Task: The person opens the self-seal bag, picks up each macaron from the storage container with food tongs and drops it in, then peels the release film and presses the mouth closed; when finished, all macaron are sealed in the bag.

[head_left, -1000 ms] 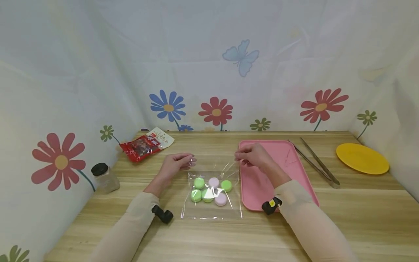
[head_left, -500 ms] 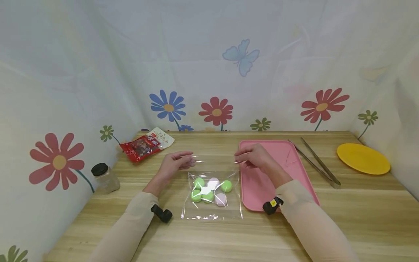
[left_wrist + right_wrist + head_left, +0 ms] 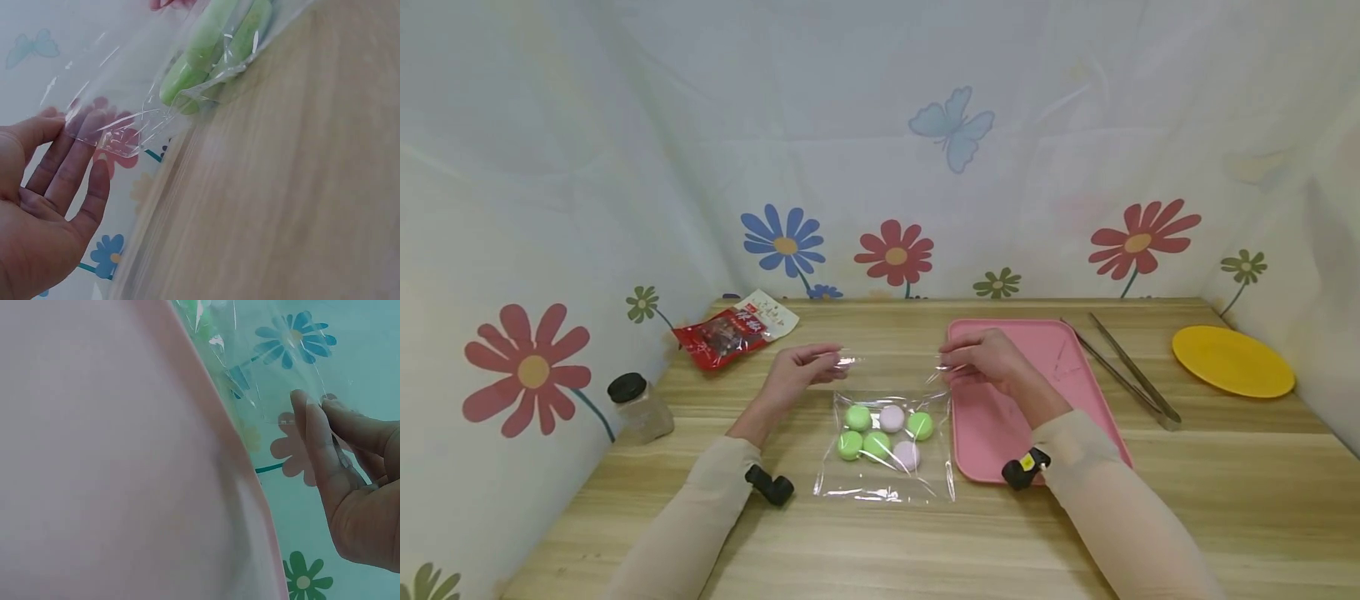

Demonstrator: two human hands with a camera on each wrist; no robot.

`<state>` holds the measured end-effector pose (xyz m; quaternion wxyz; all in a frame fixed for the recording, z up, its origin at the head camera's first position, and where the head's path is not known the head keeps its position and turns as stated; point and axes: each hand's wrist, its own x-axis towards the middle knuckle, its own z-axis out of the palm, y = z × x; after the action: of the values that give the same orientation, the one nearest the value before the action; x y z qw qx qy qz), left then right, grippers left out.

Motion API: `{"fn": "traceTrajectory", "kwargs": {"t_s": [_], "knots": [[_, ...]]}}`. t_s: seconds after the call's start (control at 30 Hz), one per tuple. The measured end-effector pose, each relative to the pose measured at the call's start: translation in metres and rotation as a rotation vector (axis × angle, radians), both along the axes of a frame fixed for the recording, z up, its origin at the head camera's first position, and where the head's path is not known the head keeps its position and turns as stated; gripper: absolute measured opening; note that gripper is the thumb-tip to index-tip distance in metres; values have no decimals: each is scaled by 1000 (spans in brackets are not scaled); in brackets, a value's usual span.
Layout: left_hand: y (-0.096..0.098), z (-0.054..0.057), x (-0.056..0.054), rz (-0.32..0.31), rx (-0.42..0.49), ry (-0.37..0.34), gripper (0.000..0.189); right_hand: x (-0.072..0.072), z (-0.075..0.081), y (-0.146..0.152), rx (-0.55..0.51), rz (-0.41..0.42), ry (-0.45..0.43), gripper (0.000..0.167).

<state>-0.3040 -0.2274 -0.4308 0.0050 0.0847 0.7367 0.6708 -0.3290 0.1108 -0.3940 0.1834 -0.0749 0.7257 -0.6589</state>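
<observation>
A clear plastic bag (image 3: 887, 492) lies on the wooden table in front of me, its mouth side away from me. Inside it sit several round macarons, green (image 3: 876, 446) and pale lilac (image 3: 892, 419). My left hand (image 3: 793, 373) pinches the left corner of the bag's raised flap between thumb and fingers. On the other side my right hand (image 3: 988, 360) pinches the right corner, above the edge of the pink tray. The film stretches between both hands. In the left wrist view the green macarons (image 3: 206, 50) show through the plastic beyond my left hand (image 3: 40, 231).
A pink tray (image 3: 1000, 442) lies just right of the bag, with metal tongs (image 3: 1127, 371) and a yellow plate (image 3: 1232, 360) farther right. A red snack packet (image 3: 726, 337) and a black-lidded jar (image 3: 642, 408) stand to the left. A flowered curtain (image 3: 820, 125) closes off the back.
The hands stay at the flap's corners with only slight shifts. The film between them has moved a little, and glare has left the macarons, so they show more clearly.
</observation>
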Motion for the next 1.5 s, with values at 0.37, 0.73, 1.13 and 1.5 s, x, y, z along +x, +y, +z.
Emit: {"fn": "traceTrajectory", "kwargs": {"t_s": [0.37, 0.73, 1.13, 1.5], "knots": [[2, 1, 2, 27, -51, 8, 30, -3, -1, 1, 2, -9, -11, 31], [-4, 0, 2, 21, -111, -13, 27, -1, 3, 7, 56, 29, -15, 35], [-7, 7, 6, -41, 15, -159, 37, -6, 0, 12, -124, 116, -136, 25], [-4, 8, 5, -20, 45, -178, 46, -9, -4, 13, -98, 144, -158, 32]]}}
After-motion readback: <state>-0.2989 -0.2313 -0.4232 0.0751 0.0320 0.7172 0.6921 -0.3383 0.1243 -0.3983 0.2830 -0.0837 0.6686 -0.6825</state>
